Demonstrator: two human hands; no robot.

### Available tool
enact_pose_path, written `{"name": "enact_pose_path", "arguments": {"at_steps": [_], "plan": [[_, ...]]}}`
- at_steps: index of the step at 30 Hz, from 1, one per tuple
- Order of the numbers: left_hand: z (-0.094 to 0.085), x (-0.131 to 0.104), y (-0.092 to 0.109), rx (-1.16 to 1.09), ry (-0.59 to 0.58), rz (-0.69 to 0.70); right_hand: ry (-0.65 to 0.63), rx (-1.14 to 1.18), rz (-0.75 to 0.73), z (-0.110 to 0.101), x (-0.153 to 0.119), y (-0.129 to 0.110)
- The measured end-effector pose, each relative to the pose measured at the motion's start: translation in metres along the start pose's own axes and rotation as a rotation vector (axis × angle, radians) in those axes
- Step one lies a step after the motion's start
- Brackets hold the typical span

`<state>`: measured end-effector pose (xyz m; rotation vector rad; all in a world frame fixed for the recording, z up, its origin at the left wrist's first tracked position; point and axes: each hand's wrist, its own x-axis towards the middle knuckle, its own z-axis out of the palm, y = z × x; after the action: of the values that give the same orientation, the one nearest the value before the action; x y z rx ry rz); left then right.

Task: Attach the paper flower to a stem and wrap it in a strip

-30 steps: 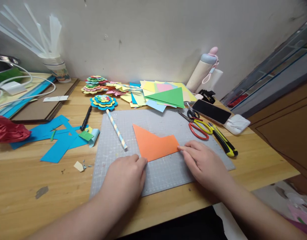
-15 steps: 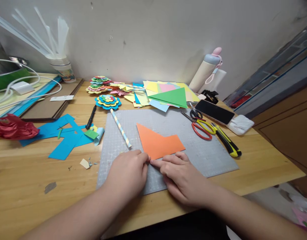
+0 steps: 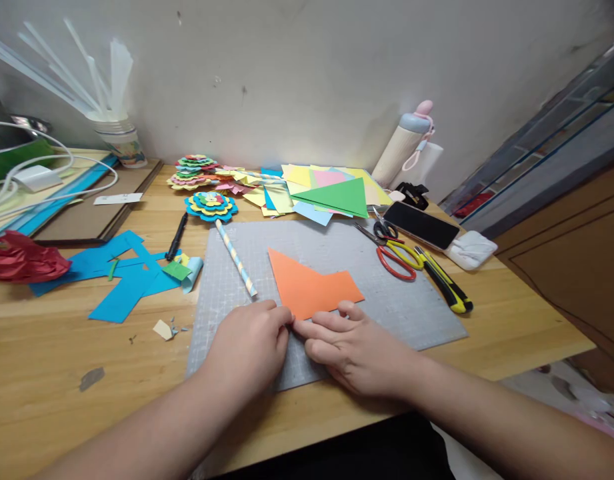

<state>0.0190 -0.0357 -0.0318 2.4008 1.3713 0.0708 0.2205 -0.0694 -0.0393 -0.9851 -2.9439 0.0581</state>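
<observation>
A sheet of orange paper [image 3: 311, 287] lies on the grey cutting mat [image 3: 387, 313], with a notch along its far edge and its near edge partly under my fingers. My left hand [image 3: 254, 343] is closed at the sheet's near left corner, thumb and forefinger pinched there. Beside it, my right hand [image 3: 349, 347] presses along the near edge with fingers bent and close together, its forefinger tip meeting my left fingertips. What lies under the fingers is hidden. A paper flower [image 3: 211, 206] with a striped stem [image 3: 237, 259] rests left of the orange sheet.
Scissors [image 3: 394, 259], a box cutter [image 3: 444, 280] and a phone [image 3: 421, 225] lie to the right. Coloured paper [image 3: 331, 193] is piled at the back near a bottle [image 3: 401, 147]. Blue scraps [image 3: 121, 283], a black pen [image 3: 177, 237] and crumpled red paper [image 3: 24, 257] are left.
The whole view has shifted slightly, so things sit a little further left. Both hands stay at the orange paper's near edge; the right fingers have moved slightly.
</observation>
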Motion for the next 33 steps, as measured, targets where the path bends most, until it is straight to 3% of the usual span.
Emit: {"name": "enact_pose_path", "arguments": {"at_steps": [6, 9, 11, 13, 16, 19, 22, 26, 30, 33], "plan": [[0.000, 0.000, -0.002, -0.041, 0.011, -0.013, -0.028, 0.104, -0.045, 0.002, 0.008, 0.000], [0.001, 0.001, -0.003, -0.057, 0.020, -0.013, 0.055, 0.207, -0.099, 0.007, 0.010, 0.004], [0.002, 0.001, -0.003, -0.061, 0.032, -0.002, 0.197, 0.285, -0.035, 0.008, 0.009, 0.010], [0.003, -0.001, -0.003, -0.050, 0.062, 0.032, 0.318, 0.318, 0.123, 0.005, 0.007, 0.021], [0.004, -0.002, -0.001, 0.000, 0.165, 0.117, 0.245, 0.261, 0.235, -0.002, 0.003, 0.038], [0.005, -0.002, 0.000, -0.001, 0.270, 0.176, 0.156, 0.152, 0.167, -0.004, 0.001, 0.051], [0.005, -0.001, -0.002, -0.034, 0.322, 0.224, 0.268, 0.003, 0.045, 0.001, 0.000, 0.054], [0.003, -0.003, -0.004, -0.039, 0.468, 0.373, 0.444, -0.086, -0.072, -0.001, -0.003, 0.041], [-0.002, -0.011, 0.000, -0.036, 0.736, 0.520, 0.547, -0.018, 0.014, -0.020, -0.005, 0.011], [-0.006, -0.018, 0.003, -0.021, 0.776, 0.574, 0.593, -0.024, 0.029, -0.033, -0.002, -0.009]]}}
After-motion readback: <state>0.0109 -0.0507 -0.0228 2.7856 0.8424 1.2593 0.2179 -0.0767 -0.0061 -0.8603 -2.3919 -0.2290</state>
